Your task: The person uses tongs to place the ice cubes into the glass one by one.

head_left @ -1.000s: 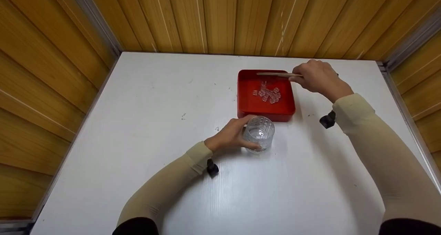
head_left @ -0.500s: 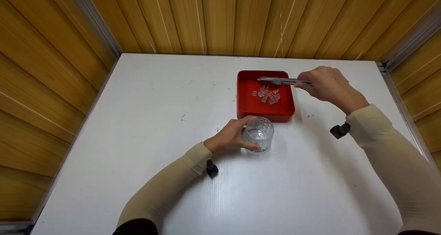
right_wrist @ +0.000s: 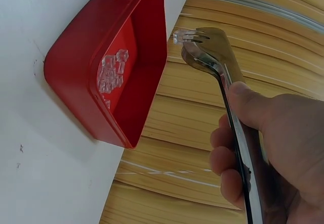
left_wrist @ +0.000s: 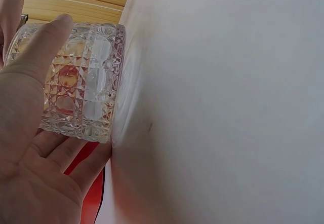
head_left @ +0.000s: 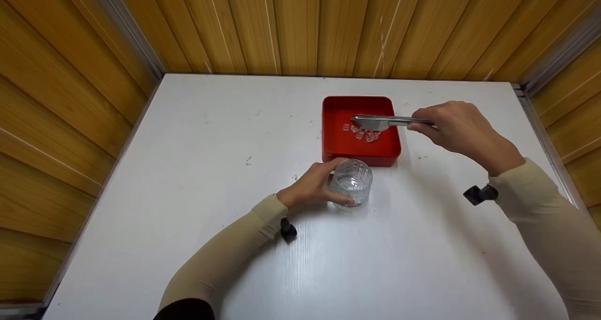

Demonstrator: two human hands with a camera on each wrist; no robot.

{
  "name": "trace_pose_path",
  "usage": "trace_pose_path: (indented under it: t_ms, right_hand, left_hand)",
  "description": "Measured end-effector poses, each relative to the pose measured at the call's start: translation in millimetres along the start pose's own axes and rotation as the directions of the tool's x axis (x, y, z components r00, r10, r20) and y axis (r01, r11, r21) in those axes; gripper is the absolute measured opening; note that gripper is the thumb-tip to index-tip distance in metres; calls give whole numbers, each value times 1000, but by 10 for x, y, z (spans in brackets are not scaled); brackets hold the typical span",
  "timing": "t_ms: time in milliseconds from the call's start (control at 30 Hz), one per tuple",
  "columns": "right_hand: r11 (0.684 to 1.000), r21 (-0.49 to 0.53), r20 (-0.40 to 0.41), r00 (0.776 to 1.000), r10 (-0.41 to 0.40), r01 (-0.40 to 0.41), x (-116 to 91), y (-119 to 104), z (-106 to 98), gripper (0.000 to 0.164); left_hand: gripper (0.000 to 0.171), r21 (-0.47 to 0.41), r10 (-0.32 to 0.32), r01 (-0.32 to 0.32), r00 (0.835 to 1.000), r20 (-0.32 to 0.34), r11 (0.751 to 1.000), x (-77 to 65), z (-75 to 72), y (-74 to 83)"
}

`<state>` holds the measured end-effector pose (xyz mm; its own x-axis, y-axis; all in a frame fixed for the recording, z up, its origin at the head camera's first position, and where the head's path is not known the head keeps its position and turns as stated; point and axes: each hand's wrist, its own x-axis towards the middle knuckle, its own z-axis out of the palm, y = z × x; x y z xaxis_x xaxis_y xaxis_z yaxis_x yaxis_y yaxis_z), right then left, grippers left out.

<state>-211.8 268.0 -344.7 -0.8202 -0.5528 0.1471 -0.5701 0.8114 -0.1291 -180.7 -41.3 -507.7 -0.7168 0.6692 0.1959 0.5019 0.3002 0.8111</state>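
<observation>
My left hand curls round a clear cut-patterned glass standing on the white table. In the left wrist view, the thumb lies on one side of the glass and the fingers on the other. My right hand grips metal tongs, held over a red square tray. Seen from the right wrist, a clear cube sits at the tips of the tongs. Several more clear cubes lie in the tray, and the tongs partly cover them in the head view.
The white table carries the tray at its back right, close behind the glass. Wood-patterned walls rise at the back and on both sides. Small dark marks dot the tabletop left of the tray.
My right hand has come right and nearer to me with the tongs, which have turned to show their broad metal side. My left hand and the glass stay in place.
</observation>
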Motion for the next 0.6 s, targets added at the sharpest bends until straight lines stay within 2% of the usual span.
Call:
trace_pose_path:
  t_ms: [233,600]
  right_hand:
    - [994,-29,-80,991,-104,102,-149,-101,-21,12]
    - [980,-16,-111,974,-200,199,-374,-258,-5,19]
  left_hand:
    - [85,-6,-6,6,1000,-3,1000,-1,-4,-3]
    - [87,-10,-12,12,1000,4,1000,-12,-14,-6]
